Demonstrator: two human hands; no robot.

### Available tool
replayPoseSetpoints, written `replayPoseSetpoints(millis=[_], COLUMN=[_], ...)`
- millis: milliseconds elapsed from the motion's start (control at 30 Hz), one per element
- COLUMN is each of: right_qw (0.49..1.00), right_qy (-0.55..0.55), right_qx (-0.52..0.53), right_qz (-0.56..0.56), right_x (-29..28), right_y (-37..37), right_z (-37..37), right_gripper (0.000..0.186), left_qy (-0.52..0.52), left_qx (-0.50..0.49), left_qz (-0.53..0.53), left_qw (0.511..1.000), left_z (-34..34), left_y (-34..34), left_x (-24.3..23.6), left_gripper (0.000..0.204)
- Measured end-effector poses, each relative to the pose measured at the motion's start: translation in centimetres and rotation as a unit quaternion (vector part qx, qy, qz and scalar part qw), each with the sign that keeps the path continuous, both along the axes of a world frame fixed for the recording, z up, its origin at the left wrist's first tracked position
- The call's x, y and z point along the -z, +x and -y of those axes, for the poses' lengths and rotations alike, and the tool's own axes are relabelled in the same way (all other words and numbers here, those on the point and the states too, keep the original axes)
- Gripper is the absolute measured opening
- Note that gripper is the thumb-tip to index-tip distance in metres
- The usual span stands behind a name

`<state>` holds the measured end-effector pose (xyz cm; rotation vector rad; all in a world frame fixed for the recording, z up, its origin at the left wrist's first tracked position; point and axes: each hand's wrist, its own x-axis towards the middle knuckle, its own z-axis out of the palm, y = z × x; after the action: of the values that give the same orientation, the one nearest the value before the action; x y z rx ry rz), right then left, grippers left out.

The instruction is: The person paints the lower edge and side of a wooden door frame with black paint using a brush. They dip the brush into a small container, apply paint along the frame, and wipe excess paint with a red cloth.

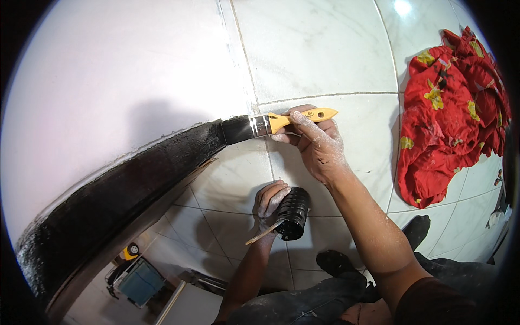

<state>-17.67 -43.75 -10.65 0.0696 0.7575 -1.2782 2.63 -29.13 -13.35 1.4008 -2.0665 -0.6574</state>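
Observation:
My right hand (317,138) is closed round a paintbrush (279,122) with a yellow handle and a metal ferrule. Its black bristles touch the end of a long black-painted strip (135,165), which curves along the base of the white wall. Lower down, my left hand (271,199) grips a black ribbed can (294,214), tilted with its mouth toward me. A thin wooden stick (264,232) juts out over the can's rim. White dust or paint marks the fingers of both hands.
Crumpled red cloth with yellow flowers (452,116) lies on the pale tiled floor (325,59) at the right. The white wall (119,70) rises at the left. At the lower left stands a blue-grey box-like object (138,283) beside a yellow and black item (131,249). My feet (338,262) are below.

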Motion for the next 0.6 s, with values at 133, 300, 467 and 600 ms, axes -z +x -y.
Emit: replayPoseSetpoints(millis=[133, 300, 467, 600], right_qw=[1.000, 0.999, 0.999, 0.998], right_qy=[0.002, 0.006, 0.011, 0.019], right_qx=[0.000, -0.007, -0.017, -0.009], right_qz=[-0.021, -0.041, -0.050, -0.051], right_x=[-0.1, -0.2, 0.0, 0.0], right_y=[0.1, 0.2, 0.3, 0.4], right_z=[0.4, 0.6, 0.6, 0.5], right_gripper=[0.017, 0.018, 0.019, 0.021], left_qy=[0.012, 0.010, 0.006, 0.007], left_qx=[-0.001, 0.003, 0.001, 0.005], left_qz=[0.014, 0.015, 0.018, 0.017], left_qw=[1.000, 1.000, 1.000, 1.000], left_z=[0.3, 0.6, 0.3, 0.3], left_y=[-0.6, -0.7, -0.5, -0.5], left_x=[-1.0, -1.2, -0.9, -0.7], left_gripper=[0.046, 0.046, 0.046, 0.047])
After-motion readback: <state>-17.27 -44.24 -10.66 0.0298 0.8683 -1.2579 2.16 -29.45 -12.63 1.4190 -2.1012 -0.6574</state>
